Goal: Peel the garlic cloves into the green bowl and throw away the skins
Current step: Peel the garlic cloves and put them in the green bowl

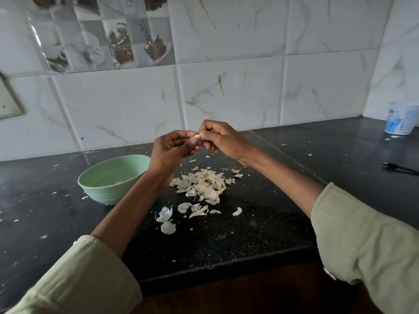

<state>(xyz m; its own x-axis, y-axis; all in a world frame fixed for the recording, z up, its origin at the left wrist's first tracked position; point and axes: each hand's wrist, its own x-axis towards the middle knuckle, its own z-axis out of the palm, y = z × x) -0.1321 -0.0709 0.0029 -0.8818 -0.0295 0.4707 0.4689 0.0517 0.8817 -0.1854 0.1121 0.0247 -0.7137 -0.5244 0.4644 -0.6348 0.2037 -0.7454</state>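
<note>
- Black bench (249, 234), skins (200, 184) heaped just right of green bowl (108, 177).
- Above the skins, left hand (172, 147) and right hand (218, 138), fingers curled, both pinching garlic clove (197, 137).

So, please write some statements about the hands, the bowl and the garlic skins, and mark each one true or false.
1. Both hands, left and right, hold one garlic clove. True.
2. The green bowl lies upside down. False: it stands upright, its opening facing up.
3. A pile of skins lies on the counter, right of the bowl. True.
4. The white tub stands inside the bowl. False: it stands far right on the counter.
</note>
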